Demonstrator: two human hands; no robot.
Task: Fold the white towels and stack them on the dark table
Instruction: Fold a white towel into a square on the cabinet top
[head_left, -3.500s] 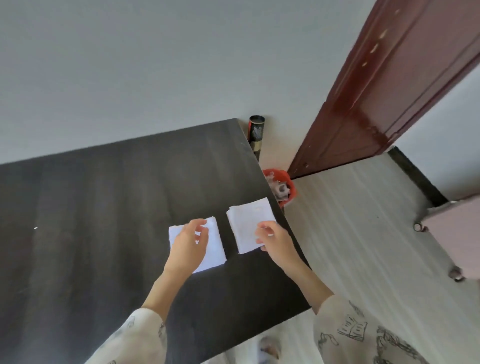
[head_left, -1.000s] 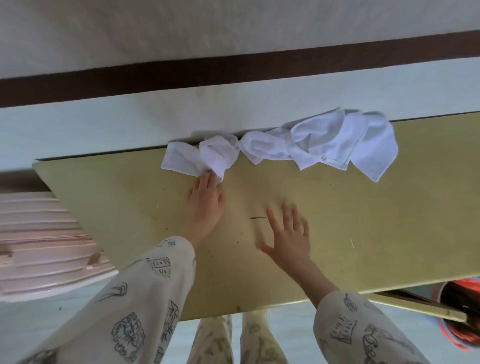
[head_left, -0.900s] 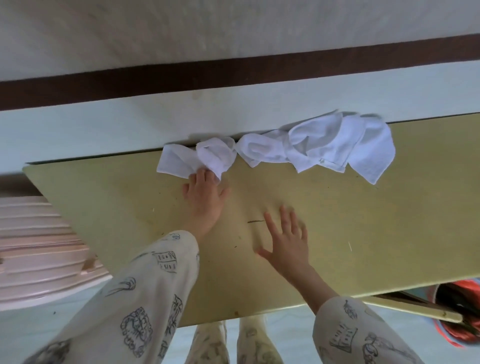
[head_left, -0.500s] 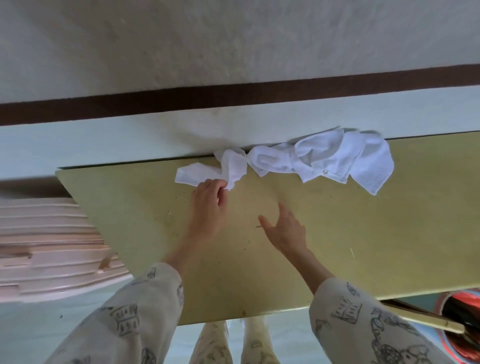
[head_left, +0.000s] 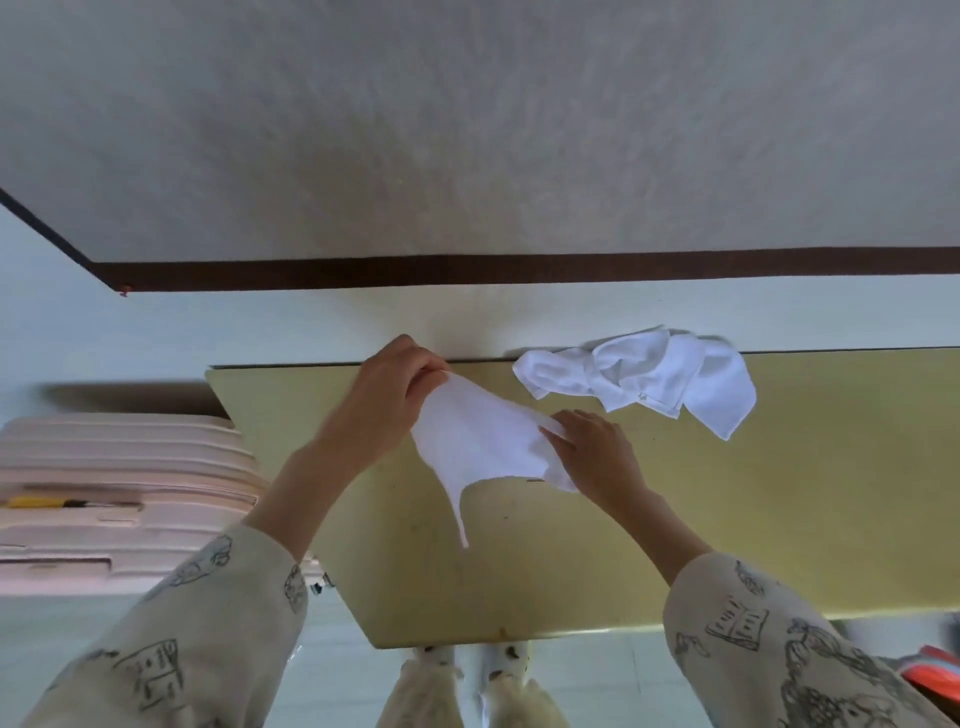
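A yellow-green tabletop (head_left: 675, 519) stands against a pale wall with a dark brown band (head_left: 519, 267) running across it above. Beyond the tabletop's left edge stands a pink ribbed piece of furniture (head_left: 114, 493), with a small yellow object lying on it, too blurred to identify. At the lower right corner of the view, something orange-red (head_left: 935, 675) shows past the tabletop's near edge. The left hand (head_left: 387, 397), in a cream printed sleeve (head_left: 197, 639), is raised over the far edge of the tabletop, its grip pinching the upper corner of a white towel (head_left: 478, 441) between thumb and fingertips. The towel hangs spread above the tabletop's left half, one corner trailing down to a thin point. The right hand (head_left: 597, 452) holds the towel's right side, fingers curled into the cloth with the fabric bunched under them, the wrist low over the tabletop. A crumpled heap of white towels (head_left: 649, 382) lies along the far edge, just right of the hands and apart from the held towel.
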